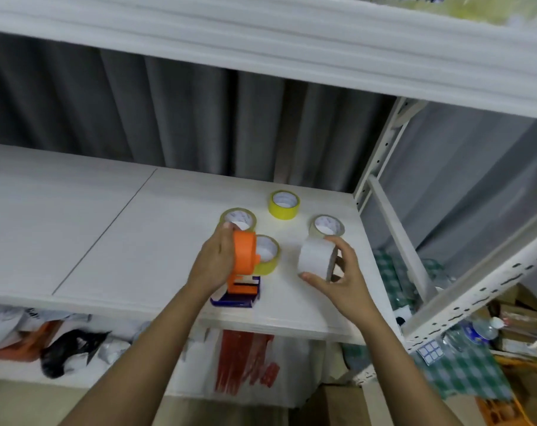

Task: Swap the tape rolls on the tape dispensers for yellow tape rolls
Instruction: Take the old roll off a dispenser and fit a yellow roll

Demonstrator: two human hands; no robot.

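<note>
My left hand (213, 262) grips an orange tape dispenser (245, 259), held upright just above the white shelf board (107, 241). A blue dispenser (235, 301) lies under it near the front edge. My right hand (344, 272) holds a clear whitish tape roll (315, 256) on its edge, apart from the orange dispenser. A yellow roll (284, 205) lies flat at the back. Another yellow roll (268, 256) lies right behind the orange dispenser. A pale yellowish roll (239, 219) sits by my left fingertips. A clear roll (326, 226) lies behind my right hand.
A white shelf (261, 41) hangs overhead. A perforated rack post (381, 152) stands at the board's right end, with a slanted rail (476, 290) beside it. Bags and boxes fill the space below the board. Grey curtain hangs behind.
</note>
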